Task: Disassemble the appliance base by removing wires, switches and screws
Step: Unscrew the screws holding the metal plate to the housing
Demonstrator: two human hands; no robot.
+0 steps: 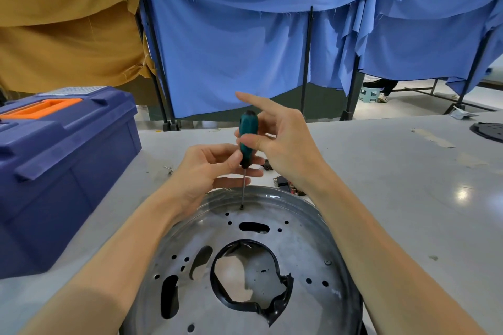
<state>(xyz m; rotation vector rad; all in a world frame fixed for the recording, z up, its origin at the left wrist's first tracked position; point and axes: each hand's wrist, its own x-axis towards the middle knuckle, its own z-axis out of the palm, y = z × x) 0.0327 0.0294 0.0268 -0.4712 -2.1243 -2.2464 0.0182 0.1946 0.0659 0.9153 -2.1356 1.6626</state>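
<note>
Screwdriver (pixel 247 124), pinched by left hand (pixel 206 168) and right hand (pixel 283 144), stands on base (pixel 299 247).

A blue toolbox (pixel 62 171) blocks the table's (pixel 408 198) left side; its right side lies open.

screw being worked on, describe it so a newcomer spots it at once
Find the round metal base on the grey table. Near its far rim, the screw sits under the tip of the green-handled screwdriver. The other screw, by the right rim, has no tool on it.
</note>
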